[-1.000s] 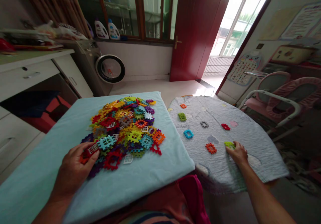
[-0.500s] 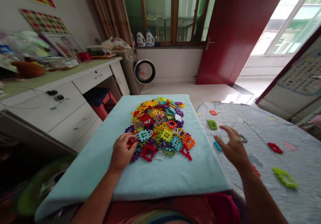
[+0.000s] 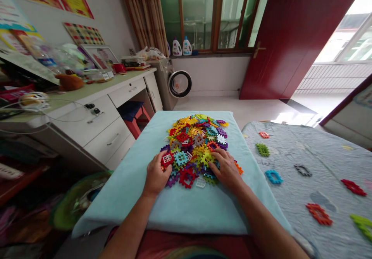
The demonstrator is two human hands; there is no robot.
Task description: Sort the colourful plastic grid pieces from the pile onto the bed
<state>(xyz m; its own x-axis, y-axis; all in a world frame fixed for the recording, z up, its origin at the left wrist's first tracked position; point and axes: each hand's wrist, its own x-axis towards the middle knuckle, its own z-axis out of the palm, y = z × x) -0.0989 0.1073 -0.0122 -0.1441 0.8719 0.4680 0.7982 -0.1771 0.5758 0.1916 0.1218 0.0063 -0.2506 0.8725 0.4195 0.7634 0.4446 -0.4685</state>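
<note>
A heap of colourful plastic interlocking building pieces [image 3: 193, 143] lies on a table under a light-blue cloth [image 3: 197, 208]. At the heap's near left edge my left hand [image 3: 155, 175] has its thumb and fingers curled around a red piece with a white window insert [image 3: 167, 158]. Beside it lies a light-blue square piece [image 3: 181, 158]. My right hand [image 3: 228, 170] rests on the heap's right side, fingers apart, the fingertips at a yellow-green piece [image 3: 206, 157]. An orange piece [image 3: 239, 168] peeks out behind that hand. Near the front are a red piece [image 3: 187, 177] and a loose white window insert [image 3: 200, 182].
To the right, a grey-blue patterned cloth [image 3: 287, 201] carries scattered pieces, among them a blue one [image 3: 273, 177] and an orange-red one [image 3: 319, 214]. A white desk [image 3: 99, 108] stands left, with a stool [image 3: 135, 115] beneath. A washing machine [image 3: 167, 81] has its door open.
My right hand has moved left from above the grey-blue cloth onto the heap. My left hand stays at the heap's left edge. The view has turned slightly left.
</note>
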